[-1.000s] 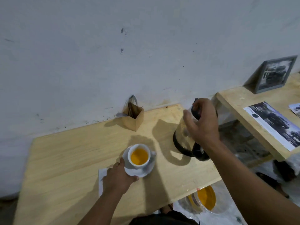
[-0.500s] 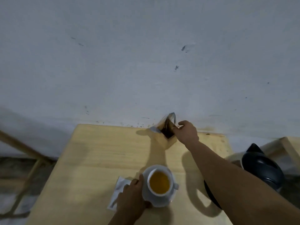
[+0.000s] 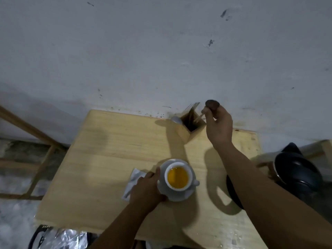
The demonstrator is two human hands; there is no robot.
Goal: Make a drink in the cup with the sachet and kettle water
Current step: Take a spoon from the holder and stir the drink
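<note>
A white cup (image 3: pixel 177 177) full of orange-yellow liquid stands on a white saucer (image 3: pixel 177 194) near the middle of the wooden table (image 3: pixel 111 153). My left hand (image 3: pixel 146 189) rests against the saucer's left rim, partly covering a torn white sachet (image 3: pixel 133 180). My right hand (image 3: pixel 218 125) is raised by the wall and grips a wooden spoon (image 3: pixel 212 105), its dark bowl above my fingers. The spoon is just over a wooden utensil box (image 3: pixel 188 128). The black kettle (image 3: pixel 298 173) sits at the table's right edge, partly behind my right forearm.
The utensil box holds forks and other cutlery and stands against the white wall (image 3: pixel 161 51). A wooden frame (image 3: pixel 36 141) stands left of the table. Foil-like packaging (image 3: pixel 68 238) lies below the table's front edge. Another wooden surface (image 3: pixel 323 146) shows at far right.
My right hand left the kettle, reached to the utensil box and now lifts a wooden spoon out of it. My left hand stayed at the saucer. The view swung left.
</note>
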